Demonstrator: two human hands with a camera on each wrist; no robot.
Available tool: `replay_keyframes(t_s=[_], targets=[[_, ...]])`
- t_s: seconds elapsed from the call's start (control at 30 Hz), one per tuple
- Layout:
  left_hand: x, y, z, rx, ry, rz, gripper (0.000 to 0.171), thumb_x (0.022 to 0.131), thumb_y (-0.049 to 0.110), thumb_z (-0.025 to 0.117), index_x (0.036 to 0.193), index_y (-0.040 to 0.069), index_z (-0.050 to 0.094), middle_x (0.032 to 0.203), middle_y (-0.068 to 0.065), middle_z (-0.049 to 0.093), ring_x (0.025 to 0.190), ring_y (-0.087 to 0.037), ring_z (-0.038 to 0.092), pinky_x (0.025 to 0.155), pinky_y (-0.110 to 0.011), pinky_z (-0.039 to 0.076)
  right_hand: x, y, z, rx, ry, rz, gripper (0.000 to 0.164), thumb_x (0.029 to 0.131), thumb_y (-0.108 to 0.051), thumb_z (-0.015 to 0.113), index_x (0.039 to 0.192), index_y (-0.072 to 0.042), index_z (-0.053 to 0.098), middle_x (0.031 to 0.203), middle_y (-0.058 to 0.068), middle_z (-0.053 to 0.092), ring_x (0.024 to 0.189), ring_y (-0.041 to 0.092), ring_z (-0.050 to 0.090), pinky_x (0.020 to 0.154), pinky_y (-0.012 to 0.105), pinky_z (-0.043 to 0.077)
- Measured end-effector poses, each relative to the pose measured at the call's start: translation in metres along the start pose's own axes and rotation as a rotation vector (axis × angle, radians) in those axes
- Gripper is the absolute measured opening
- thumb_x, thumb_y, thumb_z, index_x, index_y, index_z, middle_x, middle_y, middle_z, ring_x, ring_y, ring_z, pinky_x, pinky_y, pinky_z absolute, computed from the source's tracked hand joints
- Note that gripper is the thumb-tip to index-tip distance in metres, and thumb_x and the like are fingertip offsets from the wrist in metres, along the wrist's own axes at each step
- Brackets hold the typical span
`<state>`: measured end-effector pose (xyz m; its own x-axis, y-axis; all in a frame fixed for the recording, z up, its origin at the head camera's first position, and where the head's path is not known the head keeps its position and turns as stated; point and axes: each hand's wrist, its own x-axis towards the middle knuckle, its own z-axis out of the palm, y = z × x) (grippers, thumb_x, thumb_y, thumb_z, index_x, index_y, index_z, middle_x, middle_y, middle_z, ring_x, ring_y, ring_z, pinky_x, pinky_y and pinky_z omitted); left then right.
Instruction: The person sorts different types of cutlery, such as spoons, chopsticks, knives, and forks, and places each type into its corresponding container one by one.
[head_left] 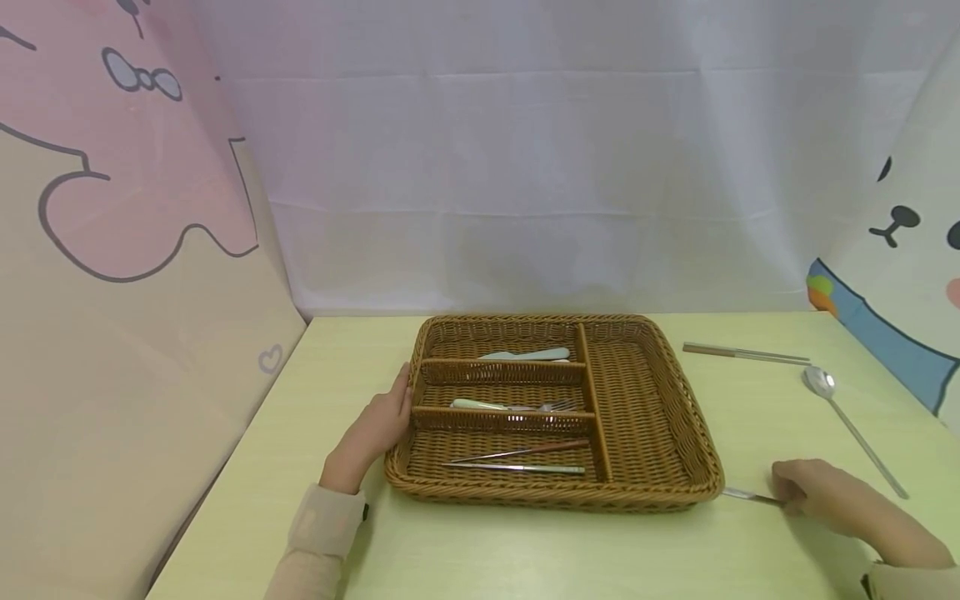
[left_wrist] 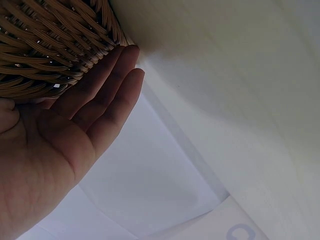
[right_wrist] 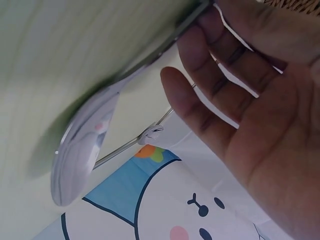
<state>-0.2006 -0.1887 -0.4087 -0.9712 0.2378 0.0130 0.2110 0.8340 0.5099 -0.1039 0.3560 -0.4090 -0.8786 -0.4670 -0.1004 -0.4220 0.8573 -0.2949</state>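
Observation:
A brown wicker cutlery basket [head_left: 660, 497] with divided compartments sits on the table. My left hand [head_left: 378, 429] rests against its outer left side; in the left wrist view its fingers [left_wrist: 117, 100] lie nearly straight along the weave. Right of the basket's front corner, my right hand [head_left: 828, 497] pinches a metal spoon by its handle [head_left: 750, 496]. The right wrist view has the spoon's shiny bowl [right_wrist: 82, 150] low over the table or touching it; I cannot tell which. The thumb-side grip is partly hidden there.
A pale-blue-handled knife [head_left: 536, 356] lies in the back compartment. A fork [head_left: 558, 407] and a pale-handled piece [head_left: 480, 405] share the middle one; thin chopsticks [head_left: 517, 468] lie in front. More chopsticks [head_left: 742, 354] and a long-handled spoon [head_left: 862, 446] are on the right of the table.

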Motion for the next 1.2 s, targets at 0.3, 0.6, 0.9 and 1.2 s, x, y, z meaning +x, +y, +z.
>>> replay_keyframes(t_s=[0.3, 0.6, 0.9, 1.2], targets=[[-0.0008, 0.0014, -0.001, 0.002, 0.003, 0.001, 0.051, 0.101, 0.019, 0.024, 0.146, 0.001, 0.006, 0.046, 0.001, 0.037, 0.035, -0.01, 0.029, 0.038, -0.028, 0.035, -0.002, 0.0001, 0.0034, 0.018, -0.017, 0.003, 0.032, 0.068, 0.003, 0.067, 0.068, -0.013, 0.039, 0.062, -0.006, 0.036, 0.057, 0.002, 0.031, 0.048, 0.025, 0.035], [-0.0008, 0.0016, -0.0014, -0.009, -0.01, -0.003, 0.051, 0.101, 0.019, 0.024, 0.146, 0.002, 0.005, 0.046, 0.002, 0.037, 0.034, -0.01, 0.029, 0.038, -0.027, 0.034, -0.0043, 0.0027, 0.0048, 0.035, -0.007, -0.013, 0.032, 0.071, 0.004, 0.065, 0.07, -0.013, 0.038, 0.061, -0.007, 0.034, 0.056, 0.0, 0.03, 0.047, 0.023, 0.031], [-0.0008, 0.0009, -0.0007, -0.007, -0.014, -0.002, 0.051, 0.101, 0.02, 0.024, 0.146, 0.002, 0.005, 0.047, 0.001, 0.038, 0.034, -0.01, 0.028, 0.039, -0.028, 0.035, -0.0044, -0.0002, 0.0038, -0.029, 0.058, 0.021, 0.034, 0.073, 0.003, 0.064, 0.071, -0.014, 0.036, 0.059, -0.007, 0.033, 0.053, 0.001, 0.03, 0.047, 0.024, 0.03], [-0.0004, 0.0008, -0.0007, -0.004, -0.01, 0.002, 0.051, 0.101, 0.019, 0.024, 0.146, 0.002, 0.005, 0.046, 0.001, 0.038, 0.034, -0.01, 0.028, 0.038, -0.028, 0.035, -0.0015, -0.0045, -0.0032, -0.129, 0.179, 0.088, 0.035, 0.078, 0.012, 0.05, 0.07, -0.016, 0.03, 0.058, -0.007, 0.024, 0.051, 0.004, 0.022, 0.047, 0.024, 0.023]])
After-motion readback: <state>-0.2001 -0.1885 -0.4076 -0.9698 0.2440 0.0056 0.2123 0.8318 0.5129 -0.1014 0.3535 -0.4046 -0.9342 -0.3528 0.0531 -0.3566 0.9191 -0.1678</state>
